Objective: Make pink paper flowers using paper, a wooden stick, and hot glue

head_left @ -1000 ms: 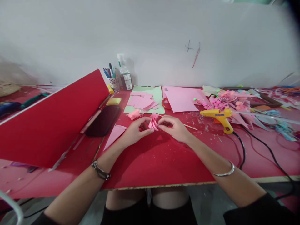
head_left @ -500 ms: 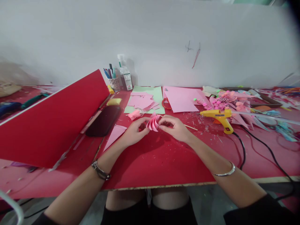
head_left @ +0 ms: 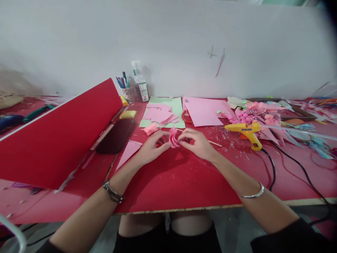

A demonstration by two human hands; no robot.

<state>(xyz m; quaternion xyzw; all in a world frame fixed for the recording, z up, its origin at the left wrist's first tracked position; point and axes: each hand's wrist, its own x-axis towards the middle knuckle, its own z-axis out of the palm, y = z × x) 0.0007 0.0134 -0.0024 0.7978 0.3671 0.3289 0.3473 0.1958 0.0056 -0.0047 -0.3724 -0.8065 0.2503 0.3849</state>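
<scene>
Pink pleated paper (head_left: 173, 138) curves; held between hands (head_left: 153, 147) (head_left: 197, 142).

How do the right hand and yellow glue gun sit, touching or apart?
Apart: the head view shows red tabletop between the right hand and yellow glue gun.

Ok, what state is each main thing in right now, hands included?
Pink paper: layered, curved, held
Left hand: bent, holding its left side
Right hand: pinching its right side
Glue gun: lying on its side
Red board: standing tilted
Pen cup: upright, holding pens
Bottle: upright
Cut pieces: heaped on green sheet
Dark slab: lying flat
</scene>
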